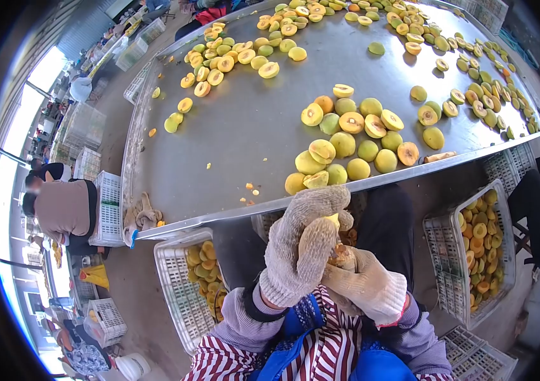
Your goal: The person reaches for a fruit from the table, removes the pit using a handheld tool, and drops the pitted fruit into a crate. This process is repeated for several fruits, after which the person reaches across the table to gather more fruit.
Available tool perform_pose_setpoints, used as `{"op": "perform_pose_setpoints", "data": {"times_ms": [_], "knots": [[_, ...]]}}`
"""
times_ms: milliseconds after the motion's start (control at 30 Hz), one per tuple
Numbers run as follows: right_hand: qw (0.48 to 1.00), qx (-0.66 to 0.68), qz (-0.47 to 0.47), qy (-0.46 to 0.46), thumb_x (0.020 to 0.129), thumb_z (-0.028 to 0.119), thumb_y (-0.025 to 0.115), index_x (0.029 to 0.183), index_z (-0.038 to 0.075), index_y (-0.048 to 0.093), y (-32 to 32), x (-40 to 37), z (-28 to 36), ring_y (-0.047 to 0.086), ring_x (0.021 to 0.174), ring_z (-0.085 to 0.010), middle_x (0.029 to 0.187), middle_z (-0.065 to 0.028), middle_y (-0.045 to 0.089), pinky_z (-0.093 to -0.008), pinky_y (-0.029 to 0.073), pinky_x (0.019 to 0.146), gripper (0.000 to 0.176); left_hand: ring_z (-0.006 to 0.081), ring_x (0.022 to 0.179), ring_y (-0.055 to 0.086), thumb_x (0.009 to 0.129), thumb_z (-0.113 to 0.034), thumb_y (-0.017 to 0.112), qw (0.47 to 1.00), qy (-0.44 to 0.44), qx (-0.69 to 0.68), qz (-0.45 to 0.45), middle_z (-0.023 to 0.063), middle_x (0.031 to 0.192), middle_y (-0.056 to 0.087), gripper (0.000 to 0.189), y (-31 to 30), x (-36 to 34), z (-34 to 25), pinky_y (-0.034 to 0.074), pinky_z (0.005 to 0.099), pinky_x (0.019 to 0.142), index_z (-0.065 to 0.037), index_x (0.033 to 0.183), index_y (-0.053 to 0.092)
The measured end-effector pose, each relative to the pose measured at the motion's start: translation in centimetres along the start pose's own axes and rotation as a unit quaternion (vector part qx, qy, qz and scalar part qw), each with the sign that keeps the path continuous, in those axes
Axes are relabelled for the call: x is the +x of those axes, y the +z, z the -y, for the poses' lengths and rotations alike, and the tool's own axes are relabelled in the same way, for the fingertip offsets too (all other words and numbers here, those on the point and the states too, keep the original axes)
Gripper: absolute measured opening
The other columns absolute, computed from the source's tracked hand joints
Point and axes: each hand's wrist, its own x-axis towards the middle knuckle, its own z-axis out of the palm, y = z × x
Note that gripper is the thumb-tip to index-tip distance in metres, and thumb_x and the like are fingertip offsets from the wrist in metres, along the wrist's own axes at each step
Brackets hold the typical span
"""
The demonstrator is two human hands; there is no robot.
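Observation:
My left hand, in a grey knit glove, is closed in front of my chest, its fingers wrapped round a piece of yellow peach that shows only as a pale edge. Close beside it, my right hand wears a cream glove and is also closed. Something brown and wet sits at its fingertips; its kind is hard to make out. Just beyond both hands, a cluster of yellow-green peaches, whole and halved, lies at the near edge of the metal table.
More peach halves cover the far part of the table. Worn gloves lie at its left corner. White crates of fruit stand by my legs, one on the left and one on the right. A person bends over at the left.

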Motion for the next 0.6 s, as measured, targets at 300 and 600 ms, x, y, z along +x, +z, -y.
{"op": "perform_pose_setpoints", "data": {"times_ms": [300,600], "knots": [[0.981,0.109,0.140,0.077,0.095,0.031,0.069,0.088,0.004,0.061,-1.4,-0.9,0.8,0.048,0.050,-0.0058,0.063,0.0019,0.054,-0.0218,0.036,0.045,0.029,0.0261,0.091,0.068,0.102,-0.029,0.053,0.973,0.137,0.156,0.103,0.0169,0.101,0.070,0.034,-0.7,2.5,-2.1,0.054,0.0398,0.084,0.002,0.107,0.064],[0.978,0.169,0.121,0.037,0.095,0.028,0.066,0.083,0.005,0.060,-1.5,-1.1,-0.6,0.044,0.046,-0.0066,0.060,0.0013,0.052,-0.0223,0.032,0.040,0.026,0.0390,0.104,0.067,0.088,-0.022,0.069,0.936,0.278,0.188,0.111,0.0177,0.115,0.068,0.032,-0.7,2.6,-0.6,0.054,0.0429,0.092,-0.002,0.113,0.067]]}}
